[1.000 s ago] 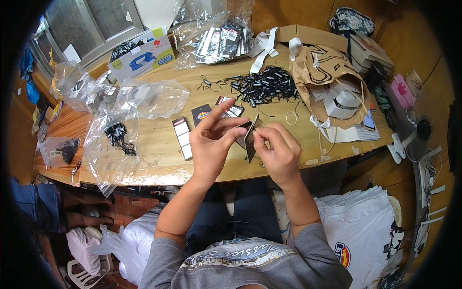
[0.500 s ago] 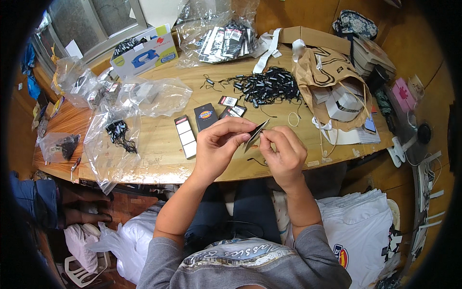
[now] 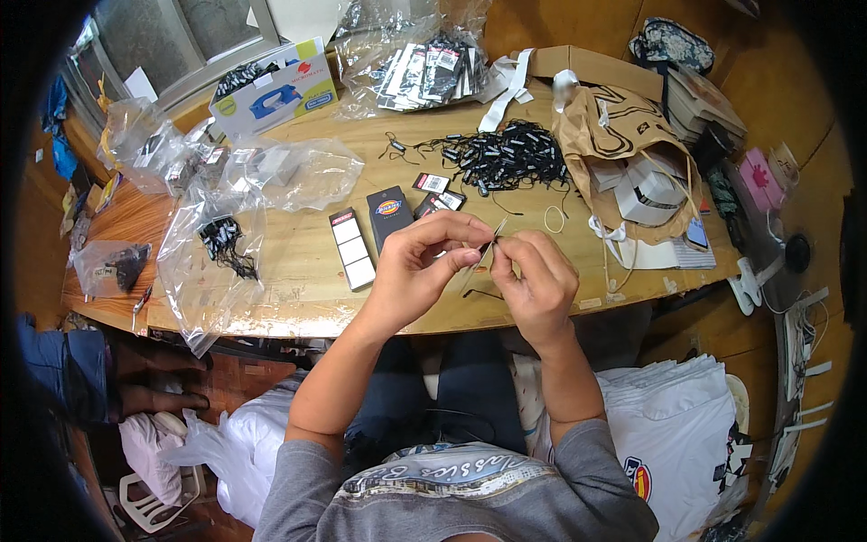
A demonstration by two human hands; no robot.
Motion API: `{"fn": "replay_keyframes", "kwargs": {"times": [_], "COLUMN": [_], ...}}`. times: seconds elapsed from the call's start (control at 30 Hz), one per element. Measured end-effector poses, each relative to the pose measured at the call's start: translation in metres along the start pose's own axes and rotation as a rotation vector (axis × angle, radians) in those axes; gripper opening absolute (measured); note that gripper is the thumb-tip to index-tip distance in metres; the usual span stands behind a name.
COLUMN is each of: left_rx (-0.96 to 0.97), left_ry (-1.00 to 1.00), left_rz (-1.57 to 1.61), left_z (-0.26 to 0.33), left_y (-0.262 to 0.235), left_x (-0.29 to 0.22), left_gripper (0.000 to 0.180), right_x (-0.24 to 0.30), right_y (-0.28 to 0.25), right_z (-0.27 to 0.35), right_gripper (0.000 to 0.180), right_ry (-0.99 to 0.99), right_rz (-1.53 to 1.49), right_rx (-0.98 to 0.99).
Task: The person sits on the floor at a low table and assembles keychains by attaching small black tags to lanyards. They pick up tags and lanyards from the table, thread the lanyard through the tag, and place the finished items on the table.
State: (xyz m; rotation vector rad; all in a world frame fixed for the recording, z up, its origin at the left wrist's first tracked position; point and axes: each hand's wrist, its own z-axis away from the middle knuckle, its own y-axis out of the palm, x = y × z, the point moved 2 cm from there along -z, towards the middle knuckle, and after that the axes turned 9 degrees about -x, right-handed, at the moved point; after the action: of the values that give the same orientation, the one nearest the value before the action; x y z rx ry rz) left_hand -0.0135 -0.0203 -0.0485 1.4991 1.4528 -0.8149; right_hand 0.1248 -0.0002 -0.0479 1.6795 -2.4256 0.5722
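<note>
Left hand [image 3: 429, 258]: thumb and fingers pinching one thin card [image 3: 499, 228], edge-on, at its two o'clock. Right hand [image 3: 536, 278]: thumb and fingertips pressed together at the card; pinched item hidden. Black cord pile [image 3: 511, 158]: twelve o'clock from both hands. Paper bag [image 3: 623, 120]: two o'clock.

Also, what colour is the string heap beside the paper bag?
The string heap is mostly black with small pale marks; head view shows it.
</note>
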Motion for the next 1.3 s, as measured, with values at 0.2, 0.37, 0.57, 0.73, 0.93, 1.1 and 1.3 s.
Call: {"fn": "replay_keyframes", "kwargs": {"times": [0.2, 0.37, 0.57, 0.73, 0.93, 1.1, 1.3], "left_rx": [-0.066, 0.066, -0.07, -0.084, 0.046, 0.071, -0.059], "left_ry": [-0.181, 0.124, 0.233, 0.299, 0.214, 0.163, 0.088], "left_rz": [0.148, -0.361, -0.244, 0.061, -0.409, -0.483, -0.008], "left_z": [-0.002, 0.001, 0.012, 0.028, 0.064, 0.072, 0.084], "left_y": [-0.004, -0.002, -0.013, -0.04, -0.038, -0.028, -0.041], "left_x": [-0.001, -0.015, -0.025, -0.046, -0.054, -0.05, -0.03], "left_gripper": [0.016, 0.026, 0.021, 0.025, 0.017, 0.015, 0.022], "right_x": [0.008, 0.009, 0.007, 0.004, 0.023, 0.052, 0.048], "right_y": [-0.002, -0.006, -0.007, -0.013, -0.009, 0.006, 0.008], "right_z": [-0.002, 0.001, 0.01, 0.02, 0.03, 0.033, 0.028], "right_gripper": [0.018, 0.017, 0.012, 0.009, 0.023, 0.024, 0.014], "right_ry": [-0.067, -0.053, 0.407, 0.717, 0.865, 0.514, 0.323], "right_rz": [-0.067, -0.044, -0.288, -0.594, -0.716, -0.582, -0.64], "right_rx": [0.073, 0.114, 0.295, 0.4, 0.497, 0.52, 0.707]}}
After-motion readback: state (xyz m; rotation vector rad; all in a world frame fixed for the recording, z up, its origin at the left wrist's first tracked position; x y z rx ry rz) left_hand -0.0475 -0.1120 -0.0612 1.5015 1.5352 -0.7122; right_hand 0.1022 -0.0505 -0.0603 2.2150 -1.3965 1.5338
